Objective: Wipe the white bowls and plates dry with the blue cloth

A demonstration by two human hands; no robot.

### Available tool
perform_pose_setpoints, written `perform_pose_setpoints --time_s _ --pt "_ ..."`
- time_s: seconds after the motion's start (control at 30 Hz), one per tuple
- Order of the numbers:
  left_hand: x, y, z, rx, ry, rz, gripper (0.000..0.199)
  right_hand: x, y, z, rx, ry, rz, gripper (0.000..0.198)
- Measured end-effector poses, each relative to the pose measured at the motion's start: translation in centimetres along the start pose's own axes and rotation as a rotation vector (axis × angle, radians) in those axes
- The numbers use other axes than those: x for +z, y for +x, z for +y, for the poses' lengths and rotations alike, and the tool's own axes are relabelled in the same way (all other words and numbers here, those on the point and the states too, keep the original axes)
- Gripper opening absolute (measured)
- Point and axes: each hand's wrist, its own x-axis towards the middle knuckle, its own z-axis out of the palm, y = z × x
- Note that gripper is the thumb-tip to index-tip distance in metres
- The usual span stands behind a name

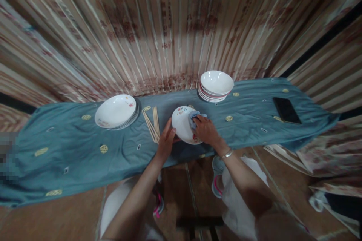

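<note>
Forearms (pixel 145 180), nearest the camera, run up from the lower edge to a white floral dish (pixel 183 128) at the near middle of the draped table (pixel 76 158). From my distant post I have the left hand (pixel 165 142) closed on the dish's left rim, thumb at the edge; what its fingers do beneath is hidden from me. My right hand (pixel 207 131) is curled, fingers bunched on a blue cloth (pixel 201 114) against the dish's right side. I judge the step to be wiping: to do it well, I would hold the rim firm, spread the cloth flat under the fingertips, and turn the dish by degrees so that the whole inner wall meets it. Whether the dish rests on the table, I cannot tell. Outward, two groups of chopsticks (pixel 155 120) lie just left of the dish, with a stack of plates (pixel 115 111) farther left; a stack of bowls (pixel 216 82) stands beyond the right hand, and a dark phone (pixel 286 110) lies well apart, far right.
</note>
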Motion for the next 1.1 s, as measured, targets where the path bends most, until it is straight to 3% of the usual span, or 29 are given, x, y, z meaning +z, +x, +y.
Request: perform_pose_setpoints --time_s 0.33,0.8,1.1 --pt "0.3 0.3 0.0 0.054 0.037 -0.001 0.075 0.4 -3.2 1.4 -0.172 0.224 0.083 0.032" --pt "0.2 0.7 -0.1 0.094 0.106 -0.005 0.063 -0.6 -3.1 -1.3 -0.298 0.726 -0.013 0.038" --pt "-0.1 0.8 -0.4 0.224 0.207 -0.006 0.06 0.9 -2.1 -3.6 -0.281 0.63 0.067 0.049"
